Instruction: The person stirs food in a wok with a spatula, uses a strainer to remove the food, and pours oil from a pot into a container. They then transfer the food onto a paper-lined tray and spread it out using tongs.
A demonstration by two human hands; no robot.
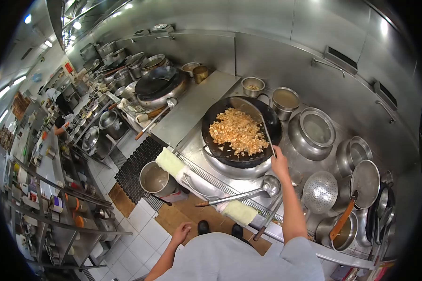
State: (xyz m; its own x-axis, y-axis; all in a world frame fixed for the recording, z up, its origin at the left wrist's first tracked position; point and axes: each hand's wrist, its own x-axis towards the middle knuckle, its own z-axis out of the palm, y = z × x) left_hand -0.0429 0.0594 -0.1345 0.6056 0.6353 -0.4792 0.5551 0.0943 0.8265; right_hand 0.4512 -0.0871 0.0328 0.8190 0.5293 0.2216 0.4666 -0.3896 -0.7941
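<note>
The biggest thing is the shiny metal stove top (191, 144). The big black wok (220, 154) sits on it, in front of the person. A wide heap of chopped food (239, 133) lies inside the wok. A fat silver pot (305, 147) stands just to the right of the wok. A metal bucket (160, 194) is to the left of the wok and closer to the person. A round scoop full of holes (320, 191) is to the right of the wok, on the near side. A long-handled ladle (267, 133) reaches into the wok, its round end at the far edge of the food.

The right hand (280, 161) holds the ladle's handle tight, by the wok's right edge. The left hand (181, 232) is down low, well apart from the wok. Its fingers curl a bit, and I see nothing in it, but I cannot tell how closed it is.

I think this is partway done. The food is cut small, and many bits look orange-brown. Some look pale, and the big heap is not out of the wok yet.
</note>
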